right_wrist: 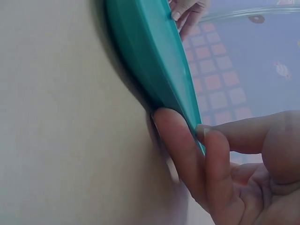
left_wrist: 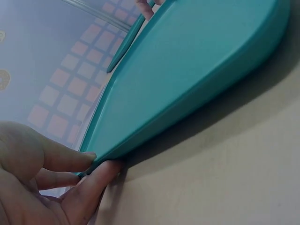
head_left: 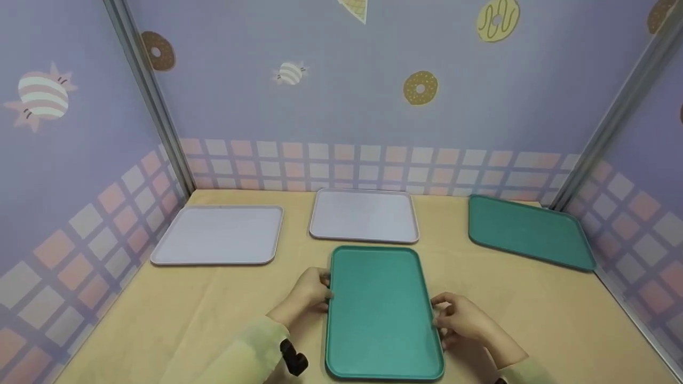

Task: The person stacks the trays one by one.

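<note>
A green rectangular tray [head_left: 381,314] lies lengthwise in front of the person in the head view, its bare inside facing up. On its left long edge, the left hand [head_left: 311,290] pinches the rim between thumb and fingers. The right hand [head_left: 460,318] grips the opposite rim, slightly nearer the person. In the left wrist view, the thumb and fingers [left_wrist: 101,178] close on the tray's edge [left_wrist: 154,119], with shadow beneath it. The right wrist view has fingertips [right_wrist: 173,126] under the rim and the thumb on top of the tray [right_wrist: 173,70].
Behind the green tray lies a white tray [head_left: 364,216], close to its far end. Another white tray [head_left: 219,234] is at the back left. A second green tray [head_left: 528,232] sits angled at the back right, near the side wall. Patterned walls [head_left: 363,117] enclose the yellow table [head_left: 176,314].
</note>
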A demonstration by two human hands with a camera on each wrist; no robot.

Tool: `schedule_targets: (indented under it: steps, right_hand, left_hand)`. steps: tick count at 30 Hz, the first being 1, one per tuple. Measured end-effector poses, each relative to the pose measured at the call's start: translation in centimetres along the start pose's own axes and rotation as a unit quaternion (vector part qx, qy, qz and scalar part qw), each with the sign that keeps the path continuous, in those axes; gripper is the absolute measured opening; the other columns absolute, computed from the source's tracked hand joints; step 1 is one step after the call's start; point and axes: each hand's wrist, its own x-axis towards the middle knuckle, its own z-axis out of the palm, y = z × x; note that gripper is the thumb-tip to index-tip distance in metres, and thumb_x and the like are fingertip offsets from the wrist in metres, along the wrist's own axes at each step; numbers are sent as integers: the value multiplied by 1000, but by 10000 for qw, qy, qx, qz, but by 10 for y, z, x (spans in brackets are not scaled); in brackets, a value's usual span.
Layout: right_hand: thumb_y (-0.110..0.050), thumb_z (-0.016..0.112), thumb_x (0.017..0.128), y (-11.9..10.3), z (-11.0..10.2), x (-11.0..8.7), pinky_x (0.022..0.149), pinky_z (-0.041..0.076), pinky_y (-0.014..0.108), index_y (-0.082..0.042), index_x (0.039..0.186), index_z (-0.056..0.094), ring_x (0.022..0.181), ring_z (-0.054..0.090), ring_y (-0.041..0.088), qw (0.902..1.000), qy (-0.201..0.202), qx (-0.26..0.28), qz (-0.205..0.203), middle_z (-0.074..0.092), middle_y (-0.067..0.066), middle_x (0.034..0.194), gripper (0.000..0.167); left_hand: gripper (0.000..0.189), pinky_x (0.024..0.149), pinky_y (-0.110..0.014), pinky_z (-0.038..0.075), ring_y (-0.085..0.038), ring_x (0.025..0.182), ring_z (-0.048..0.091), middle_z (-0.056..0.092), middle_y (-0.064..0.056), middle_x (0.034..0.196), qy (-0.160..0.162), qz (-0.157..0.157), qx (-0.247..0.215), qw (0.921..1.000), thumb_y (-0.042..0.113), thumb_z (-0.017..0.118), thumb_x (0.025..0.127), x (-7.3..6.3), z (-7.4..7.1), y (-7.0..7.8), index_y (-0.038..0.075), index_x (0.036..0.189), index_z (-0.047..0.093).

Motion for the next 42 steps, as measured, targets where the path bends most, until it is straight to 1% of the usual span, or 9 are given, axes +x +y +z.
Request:
schedule_targets:
  steps: [8,14,19,23,28,31,33,37,42]
  right_hand:
    - [-1,65,93,0,1,-1,54,55,29,8,140,49,57,58,14,9999,38,-37,-128,64,11,86,50]
    - [1,62,93,-1,1,0,53,54,29,9,138,50,58,54,14,9996,132,-51,-238,63,10,83,48]
    - [1,62,93,1,4,2,53,56,30,9,139,50,57,56,14,9998,177,-15,-123,62,11,84,48]
    - [0,61,94,2,2,2,55,58,31,9,142,48,58,58,15,9999,60,96,-123,61,11,85,50]
    - [-6,59,98,4,-13,5,57,59,31,9,145,45,60,65,16,9995,-62,264,-176,65,14,89,51]
    - [-8,57,102,8,-32,10,60,58,31,12,144,45,68,67,16,9991,337,110,-212,68,19,96,48]
    - [-11,55,104,12,-49,14,64,58,31,13,142,47,78,67,19,9960,857,-221,-159,68,24,105,46]
    - [-16,50,106,29,-93,25,82,57,41,12,145,44,105,65,36,9786,1883,-796,230,57,35,130,48]
    - [-20,45,104,59,-142,33,105,40,67,10,153,33,134,31,61,9521,2641,-1353,746,35,43,147,58]
  left_hand:
    - [56,58,-29,60,-18,78,59,53,-8,99,152,-144,-233,9995,-18,61,85,1,4,-2,-7,139,58]
    - [51,67,-29,63,-19,86,65,65,-20,114,315,16,-328,9990,-15,59,86,-2,7,-3,-11,137,58]
    - [55,73,-32,64,-22,93,70,67,-29,124,118,317,-522,9981,-17,58,82,-8,6,-8,-14,137,56]
    - [55,77,-35,64,-26,97,71,70,-30,119,117,524,-784,9955,-21,60,80,-13,6,-15,-16,135,57]
    - [53,76,-35,64,-23,94,72,73,-26,110,250,545,-968,9935,-19,62,81,-14,9,-19,-14,133,60]
    - [53,75,-34,64,-21,92,71,73,-24,109,256,480,-1005,9934,-18,62,80,-14,10,-19,-14,133,60]
    - [54,73,-33,64,-19,90,70,73,-23,107,272,455,-991,9937,-18,61,80,-13,10,-20,-14,133,60]
    - [55,65,-27,60,-15,83,66,73,-21,103,373,518,-885,9940,-17,58,78,-11,11,-21,-14,132,61]
    - [55,60,-24,56,-14,79,64,73,-21,100,455,625,-768,9940,-17,57,76,-12,12,-19,-15,131,62]
